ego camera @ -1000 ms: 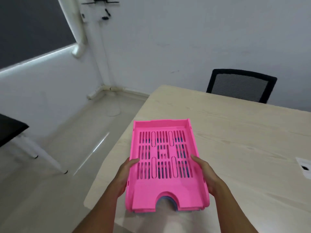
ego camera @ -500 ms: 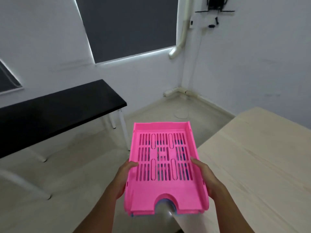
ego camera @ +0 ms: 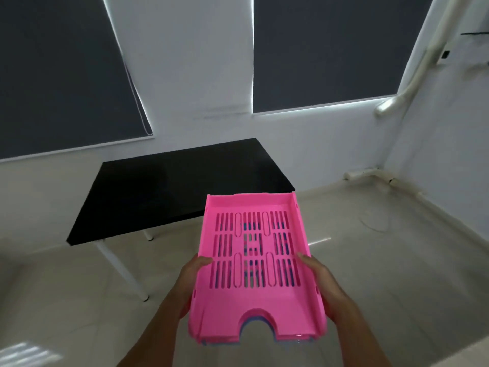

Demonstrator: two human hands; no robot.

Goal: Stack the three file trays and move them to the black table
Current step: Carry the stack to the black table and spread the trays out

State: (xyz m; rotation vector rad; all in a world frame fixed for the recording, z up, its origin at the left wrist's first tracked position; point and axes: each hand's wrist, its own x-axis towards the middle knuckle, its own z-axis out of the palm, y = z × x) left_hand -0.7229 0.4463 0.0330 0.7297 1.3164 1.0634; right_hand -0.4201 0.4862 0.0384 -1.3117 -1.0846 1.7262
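Note:
I carry a stack of file trays (ego camera: 256, 308) in the air at chest height; the top one is pink with a slotted floor, and a blue tray edge shows under its front notch. My left hand (ego camera: 191, 279) grips the stack's left wall, thumb over the rim. My right hand (ego camera: 321, 284) holds the right wall the same way. The black table (ego camera: 164, 189) stands ahead and a little left, against the wall, its top bare. The stack's far end overlaps the table's near right corner in view.
White table legs (ego camera: 119, 268) stand on the pale tiled floor (ego camera: 370, 274). Two dark window blinds hang on the white wall behind the table. A white pipe (ego camera: 412, 72) runs down the right corner. A pale wooden table edge (ego camera: 465, 350) shows at bottom right.
My view has swung left, away from the wooden table, so the black table now lies straight ahead. Both hands keep the same grip on the tray stack.

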